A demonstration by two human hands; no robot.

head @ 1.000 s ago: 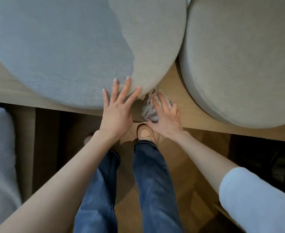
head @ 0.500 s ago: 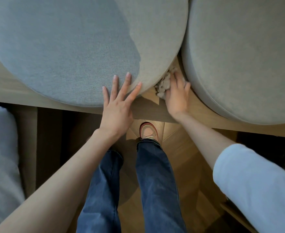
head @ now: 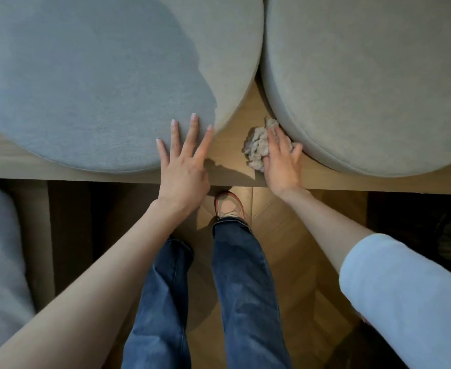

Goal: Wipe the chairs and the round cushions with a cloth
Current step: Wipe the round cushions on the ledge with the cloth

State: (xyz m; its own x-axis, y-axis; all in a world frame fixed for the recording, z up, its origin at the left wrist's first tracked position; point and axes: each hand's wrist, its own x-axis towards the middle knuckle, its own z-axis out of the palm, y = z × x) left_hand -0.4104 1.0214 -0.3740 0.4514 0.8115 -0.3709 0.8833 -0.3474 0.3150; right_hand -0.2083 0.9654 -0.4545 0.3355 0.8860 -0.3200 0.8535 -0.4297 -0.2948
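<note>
Underfoot, a herringbone wooden floor (head: 280, 235) runs beneath a pale wooden bench seat (head: 243, 115), which carries a large round grey fabric cushion on the left (head: 99, 75) and a round beige-grey fabric cushion on the right (head: 378, 75), set close together. The left hand (head: 183, 174) lies flat, fingers spread and straight, on the left cushion's near edge. The right hand (head: 281, 166) presses a crumpled, nubbly beige cloth (head: 256, 147) onto the seat with nearly straight fingers, against the right cushion's near-left rim.

no readable text or labels
</note>
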